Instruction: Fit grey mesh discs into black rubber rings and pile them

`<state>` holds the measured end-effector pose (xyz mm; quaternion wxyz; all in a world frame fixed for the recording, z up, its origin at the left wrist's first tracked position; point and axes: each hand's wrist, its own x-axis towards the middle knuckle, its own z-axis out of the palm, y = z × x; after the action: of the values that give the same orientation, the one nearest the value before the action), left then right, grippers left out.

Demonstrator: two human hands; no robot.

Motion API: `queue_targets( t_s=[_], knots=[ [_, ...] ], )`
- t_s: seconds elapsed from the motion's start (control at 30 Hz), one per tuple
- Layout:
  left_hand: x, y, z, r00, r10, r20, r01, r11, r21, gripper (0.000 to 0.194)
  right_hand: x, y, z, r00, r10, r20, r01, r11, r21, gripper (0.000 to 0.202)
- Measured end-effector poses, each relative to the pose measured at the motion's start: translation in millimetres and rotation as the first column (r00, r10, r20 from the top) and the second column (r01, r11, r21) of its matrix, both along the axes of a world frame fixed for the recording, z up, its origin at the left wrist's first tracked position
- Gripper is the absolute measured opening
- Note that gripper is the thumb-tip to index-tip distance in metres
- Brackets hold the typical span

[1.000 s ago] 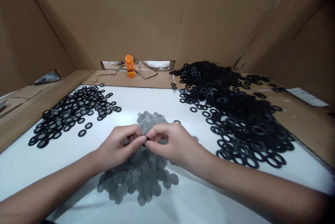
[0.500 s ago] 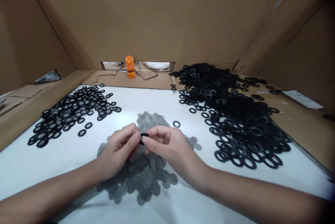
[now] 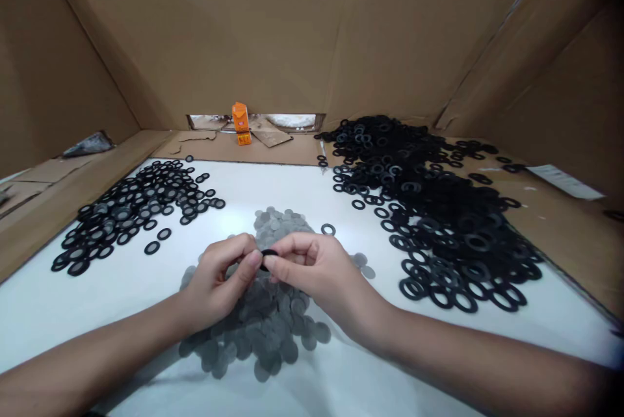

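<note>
Between both hands, above the middle of the white surface, is a black rubber ring (image 3: 268,252), seen nearly edge-on. My right hand (image 3: 319,271) pinches its right side with thumb and fingers. My left hand (image 3: 221,280) is closed, its thumb and forefinger tips at the ring's left edge. Whether a disc sits inside the ring is hidden by the fingers. Below the hands spreads a pile of thin grey mesh discs (image 3: 268,336). A single loose black ring (image 3: 328,230) lies just beyond my right hand.
At the right is a large heap of black rings (image 3: 439,209). On the left lie many rings with grey discs in them (image 3: 131,206). Cardboard walls (image 3: 273,27) surround the white surface (image 3: 273,183). An orange carton (image 3: 240,123) stands at the back; a white label (image 3: 565,182) lies far right.
Almost nothing differs. Both hands keep hold of the ring, with only a slight shift of the left fingers and of the camera view.
</note>
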<state>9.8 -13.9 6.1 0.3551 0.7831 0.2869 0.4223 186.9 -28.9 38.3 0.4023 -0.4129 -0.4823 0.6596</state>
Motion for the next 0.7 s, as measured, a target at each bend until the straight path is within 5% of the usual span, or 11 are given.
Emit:
queue_targets(
  t_s=[0.13,0.37,0.47,0.6,0.7],
  knots=[
    [-3,5,1.5,0.999,-0.037,-0.033,0.038,0.999,0.019,0.030,5,3,7.5,0.994,0.059,0.090,-0.058,0.998,-0.011,0.015],
    [-1,3,0.0,0.998,0.041,0.046,-0.022,0.935,-0.354,0.034,6,5,-0.2,0.996,0.089,-0.022,-0.091,0.990,-0.106,0.019],
    [0,3,-2.2,0.997,0.038,0.069,-0.006,0.912,-0.411,0.033,6,6,-3.8,0.993,0.101,-0.061,-0.107,0.989,-0.107,0.019],
    [1,7,-3.4,0.992,0.089,0.085,-0.055,0.939,-0.340,0.016,7,8,-4.7,0.998,0.038,-0.044,-0.042,0.994,-0.102,0.023],
    [0,9,-2.0,0.988,0.137,0.069,-0.125,0.979,-0.161,0.045,8,8,-5.3,0.998,0.039,-0.047,-0.044,0.995,-0.089,0.023]
  ],
)
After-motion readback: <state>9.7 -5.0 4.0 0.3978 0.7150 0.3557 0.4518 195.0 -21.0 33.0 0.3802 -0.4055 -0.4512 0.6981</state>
